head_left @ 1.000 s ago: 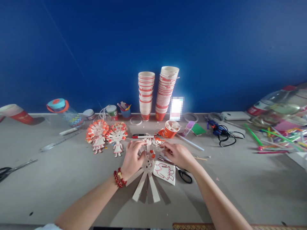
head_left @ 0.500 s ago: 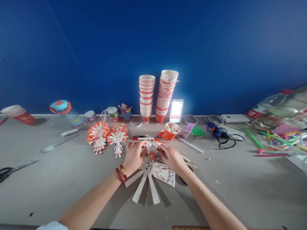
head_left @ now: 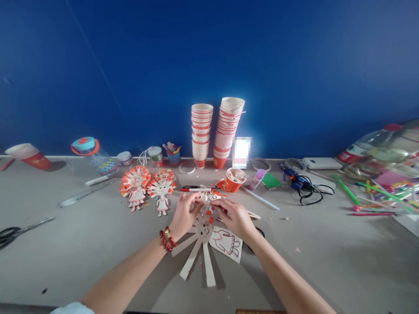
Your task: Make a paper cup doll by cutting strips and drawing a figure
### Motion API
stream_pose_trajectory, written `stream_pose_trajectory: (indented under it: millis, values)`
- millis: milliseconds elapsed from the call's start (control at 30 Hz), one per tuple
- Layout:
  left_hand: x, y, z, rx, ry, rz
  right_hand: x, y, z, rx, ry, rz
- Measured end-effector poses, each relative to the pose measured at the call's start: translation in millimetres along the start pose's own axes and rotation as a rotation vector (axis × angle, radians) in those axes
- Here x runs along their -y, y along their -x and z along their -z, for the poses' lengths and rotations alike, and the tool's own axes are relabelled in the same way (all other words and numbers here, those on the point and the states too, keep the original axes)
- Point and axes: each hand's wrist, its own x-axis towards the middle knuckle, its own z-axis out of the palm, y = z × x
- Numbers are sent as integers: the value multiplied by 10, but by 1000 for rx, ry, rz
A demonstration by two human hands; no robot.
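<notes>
Both hands rose slightly; left hand (head_left: 183, 213) and right hand (head_left: 233, 214) pinch paper strip (head_left: 207, 197)

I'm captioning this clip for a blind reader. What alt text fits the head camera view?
Two bare hands, left hand with a red bead bracelet and right hand, work the strips of a cut-open paper cup with a drawn face on a grey table. Behind stand two finished paper-cup dolls, two tall stacks of red-and-white paper cups and a blue wall.
</notes>
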Motion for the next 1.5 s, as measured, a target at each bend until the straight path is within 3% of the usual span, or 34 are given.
stream_pose_trajectory:
  millis: [200,667,1200,1500]
  values:
    - [-83,30,16,77,75,-15,30,-9,27,-93,53,44]
    - [-150,74,34,157,255,59,-15,-41,196,75,101,181]
    - [-154,54,-5,181,398,66,98,-27,186,68,66,88]
    - [-156,75,1,198,435,111,122,-20,165,44,86,142]
